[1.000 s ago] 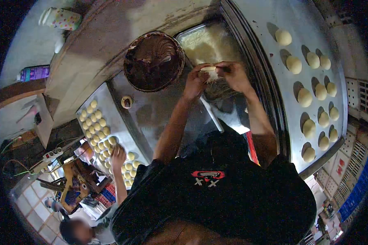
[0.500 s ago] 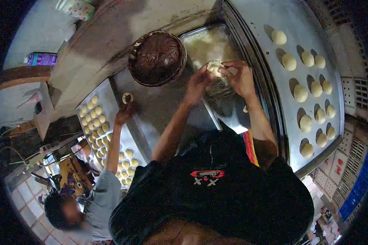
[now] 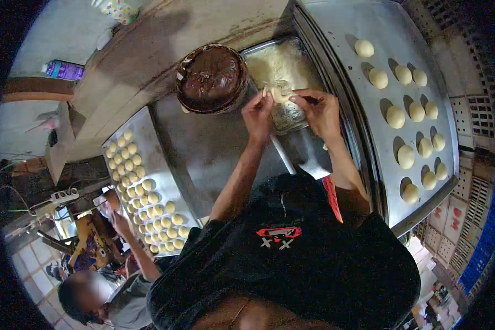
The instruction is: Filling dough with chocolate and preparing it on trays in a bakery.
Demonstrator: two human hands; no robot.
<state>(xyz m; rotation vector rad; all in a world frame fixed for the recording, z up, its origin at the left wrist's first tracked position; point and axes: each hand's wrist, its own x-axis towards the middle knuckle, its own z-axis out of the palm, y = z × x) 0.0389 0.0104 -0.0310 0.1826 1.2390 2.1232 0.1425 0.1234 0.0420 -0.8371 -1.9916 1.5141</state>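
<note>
A pale piece of dough (image 3: 280,95) is stretched between my two hands, drawn out into an uneven strip. My left hand (image 3: 258,116) pinches its left end with thumb and fingers. At the other end, the fingertips of my right hand (image 3: 320,114) grip it. Both hands are over the near part of a rectangular metal tray (image 3: 249,50) holding a pale yellow, crumbly-looking filling (image 3: 269,60). Left of it stands a round bowl of dark brown paste (image 3: 212,74).
To the right, a large metal sheet (image 3: 363,22) carries spaced dough balls (image 3: 395,117). At the left, another sheet (image 3: 168,168) holds rows of smaller balls (image 3: 147,185). A long pale handle (image 3: 283,155) lies near my body. A co-worker's arm (image 3: 140,250) is at the lower left.
The dough has gone from a rounded piece to a stretched strip, and my hands have shifted slightly left. The co-worker's hand has drawn back from the table; the dark-filled round there is gone.
</note>
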